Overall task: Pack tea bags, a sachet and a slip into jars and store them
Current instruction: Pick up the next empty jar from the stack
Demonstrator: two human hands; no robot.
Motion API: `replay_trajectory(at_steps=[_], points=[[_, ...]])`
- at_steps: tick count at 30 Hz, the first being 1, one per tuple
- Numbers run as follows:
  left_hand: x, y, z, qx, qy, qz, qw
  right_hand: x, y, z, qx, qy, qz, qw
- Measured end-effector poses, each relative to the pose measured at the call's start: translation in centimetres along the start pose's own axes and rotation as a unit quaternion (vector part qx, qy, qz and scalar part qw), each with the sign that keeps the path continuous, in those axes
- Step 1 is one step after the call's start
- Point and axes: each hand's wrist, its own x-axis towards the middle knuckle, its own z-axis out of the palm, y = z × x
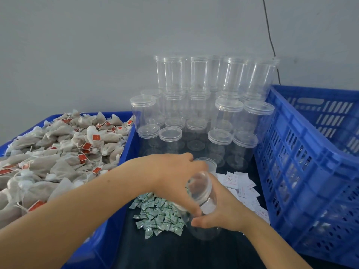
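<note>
Both hands hold one clear, tilted, lidless jar.

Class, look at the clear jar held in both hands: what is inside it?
The jar looks empty; through its clear wall only fingers and the dark table show. Both hands hide part of it, so its bottom cannot be checked.
</note>
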Motion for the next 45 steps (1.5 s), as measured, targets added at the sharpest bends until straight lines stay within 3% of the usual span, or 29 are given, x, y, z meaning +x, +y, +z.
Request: replay_trajectory(at_steps=[4, 8, 10, 16, 19, 21, 22, 24, 26, 27, 28, 30, 34, 39, 43, 45], points=[[0.9, 0.2, 0.8, -0.027, 0.004, -0.13, 0.991, 0.1, 0.5, 0.4, -0.076, 0.072, 0.022, 0.994], [1.9, -0.1, 0.5, -0.209, -0.053, -0.22, 0.951, 0.4, 0.7, 1.2, -0.206, 0.166, -0.039, 0.963], [2.6, -0.7, 0.1, -0.304, -0.088, -0.223, 0.922, 0.5, 0.7, 1.6, -0.252, 0.221, -0.078, 0.939], [4.0, -2.4, 0.1, -0.438, -0.153, -0.223, 0.857, 0.6, 1.1, 1.0, -0.356, 0.319, -0.155, 0.865], [4.4, -2.8, 0.5, -0.49, -0.195, -0.222, 0.82, 0.8, 1.3, 0.6, -0.397, 0.328, -0.166, 0.841], [4.4, -2.8, 0.7, -0.507, -0.188, -0.232, 0.809, 0.8, 1.3, 0.1, -0.384, 0.317, -0.137, 0.857], [4.2, -2.7, 0.7, -0.492, -0.162, -0.24, 0.821, 0.7, 1.1, -0.2, -0.337, 0.296, -0.1, 0.888], [3.4, -2.6, 0.7, -0.361, -0.052, -0.233, 0.901, 0.6, 0.7, -0.9, -0.204, 0.222, -0.017, 0.953], [2.3, -2.6, 0.5, -0.163, 0.092, -0.089, 0.978, 0.2, 1.0, -1.5, -0.101, 0.15, 0.035, 0.983], [1.7, -2.4, 0.2, -0.099, 0.12, 0.011, 0.988, 0.0, 1.1, -1.8, -0.068, 0.112, 0.054, 0.99], [1.1, -2.0, -0.1, -0.057, 0.104, 0.087, 0.989, -0.1, 1.1, -1.9, -0.039, 0.068, 0.066, 0.995], [0.8, -1.2, -0.3, 0.002, 0.026, 0.162, 0.986, -0.4, 1.1, -2.1, 0.014, -0.007, 0.066, 0.998], [1.6, -0.1, 0.4, 0.042, -0.008, 0.196, 0.98, -0.6, 1.0, -2.2, 0.045, -0.043, 0.069, 0.996], [2.7, -1.0, 1.1, -0.012, -0.009, 0.129, 0.992, -0.9, 1.8, -2.3, -0.014, -0.025, 0.092, 0.995], [3.2, -3.0, 0.3, -0.17, 0.012, 0.044, 0.984, -1.2, 2.3, -2.5, -0.052, 0.017, 0.084, 0.995], [3.7, -4.1, -0.3, -0.288, 0.061, 0.009, 0.956, -1.6, 2.7, -2.8, -0.049, 0.039, 0.082, 0.995]])
